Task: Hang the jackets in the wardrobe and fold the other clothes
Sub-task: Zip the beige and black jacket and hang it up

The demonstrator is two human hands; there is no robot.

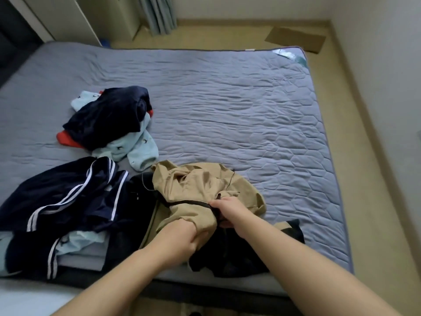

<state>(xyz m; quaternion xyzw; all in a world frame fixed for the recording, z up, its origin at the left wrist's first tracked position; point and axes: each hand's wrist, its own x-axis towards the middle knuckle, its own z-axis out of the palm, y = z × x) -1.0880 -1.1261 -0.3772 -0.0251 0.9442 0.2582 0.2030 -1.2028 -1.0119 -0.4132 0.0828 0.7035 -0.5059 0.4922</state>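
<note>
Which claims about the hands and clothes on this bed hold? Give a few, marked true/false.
1. Left hand and right hand both grip the tan garment. True.
2. The striped jacket lies right of it. False: it lies left.
3. A black garment lies at the near edge of the bed. True.
4. The red garment tops the far pile. False: a navy garment lies over it.
5. The cardboard lies on the bed. False: it is on the floor.
</note>
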